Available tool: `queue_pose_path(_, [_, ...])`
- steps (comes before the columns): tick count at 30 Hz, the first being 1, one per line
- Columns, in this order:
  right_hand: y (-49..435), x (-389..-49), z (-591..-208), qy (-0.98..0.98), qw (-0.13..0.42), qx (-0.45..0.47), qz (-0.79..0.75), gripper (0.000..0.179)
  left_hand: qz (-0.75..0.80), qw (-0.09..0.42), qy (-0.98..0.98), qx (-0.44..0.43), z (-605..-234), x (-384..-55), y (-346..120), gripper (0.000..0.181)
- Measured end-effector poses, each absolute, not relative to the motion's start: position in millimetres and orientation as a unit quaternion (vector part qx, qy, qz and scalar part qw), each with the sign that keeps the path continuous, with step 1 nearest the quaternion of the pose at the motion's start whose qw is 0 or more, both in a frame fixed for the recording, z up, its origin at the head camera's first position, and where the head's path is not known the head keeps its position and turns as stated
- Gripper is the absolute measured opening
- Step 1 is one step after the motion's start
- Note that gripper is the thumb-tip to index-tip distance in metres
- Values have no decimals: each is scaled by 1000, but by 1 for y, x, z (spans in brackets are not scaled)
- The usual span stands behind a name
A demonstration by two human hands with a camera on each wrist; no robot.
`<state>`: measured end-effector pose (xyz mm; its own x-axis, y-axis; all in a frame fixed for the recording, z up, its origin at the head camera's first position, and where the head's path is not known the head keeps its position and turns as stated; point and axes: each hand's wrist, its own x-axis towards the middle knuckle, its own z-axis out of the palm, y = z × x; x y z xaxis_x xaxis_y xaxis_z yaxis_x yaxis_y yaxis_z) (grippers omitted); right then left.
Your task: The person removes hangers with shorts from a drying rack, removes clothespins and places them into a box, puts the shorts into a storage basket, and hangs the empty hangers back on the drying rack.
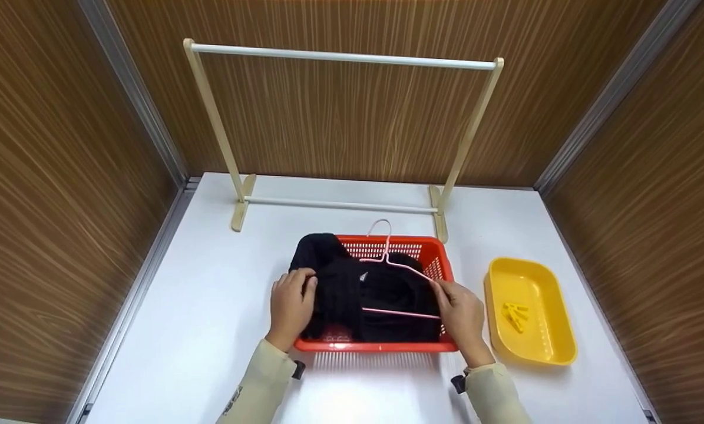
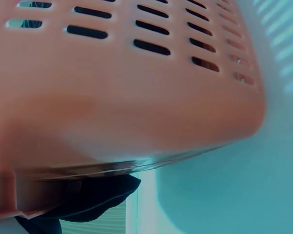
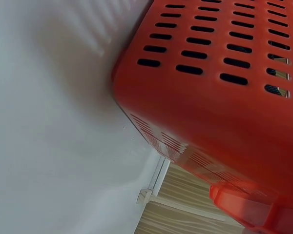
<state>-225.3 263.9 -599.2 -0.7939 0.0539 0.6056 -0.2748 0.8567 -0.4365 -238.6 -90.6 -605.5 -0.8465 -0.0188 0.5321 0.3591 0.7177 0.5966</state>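
Observation:
A black garment (image 1: 337, 288) lies bunched in a red perforated basket (image 1: 381, 347), part of it draped over the basket's left rim. My left hand (image 1: 291, 300) grips the cloth at that side. With thumb and fingers, my right hand (image 1: 460, 309) pinches the right arm of a pink clothes hanger (image 1: 410, 270). The hanger's left part is hidden under the cloth, while its hook stands up past the far rim. Neither wrist view shows a hand; the left one has the basket wall (image 2: 112, 112) and dark cloth (image 2: 97, 197), the right one the basket's outer corner (image 3: 200, 92).
A rack (image 1: 340, 57) with white bars and wooden legs stands behind the basket. To the right, a yellow tray (image 1: 549, 306) holds several yellow clothespins (image 1: 515, 317). Wood-grain panels (image 1: 352, 118) enclose the white table (image 1: 210, 282) at the back and sides.

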Motion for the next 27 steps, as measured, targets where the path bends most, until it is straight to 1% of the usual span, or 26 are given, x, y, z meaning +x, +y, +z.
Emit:
queue_pose_path(2, [264,-226,-599,-909,321,60,259,13,-359,260,-891,-101,-606,-240,-91,23])
queue_pose_path(5, [264,-227,-599,-906,330,61,257,12,-350,261,-893,-107,-607,-241,-91,26])
queue_pose_path(10, [264,-230,-600,-905,333,61,258,11,-347,274,-891,-107,-606,-241,-91,19])
queue_pose_path(19, [265,-229,-600,-903,334,64,264,10,-349,270,-891,-105,-606,-241,-90,19])
queue_pose_path(27, [265,-227,-600,-900,337,68,267,10,-372,285,-877,-106,-610,-240,-92,18])
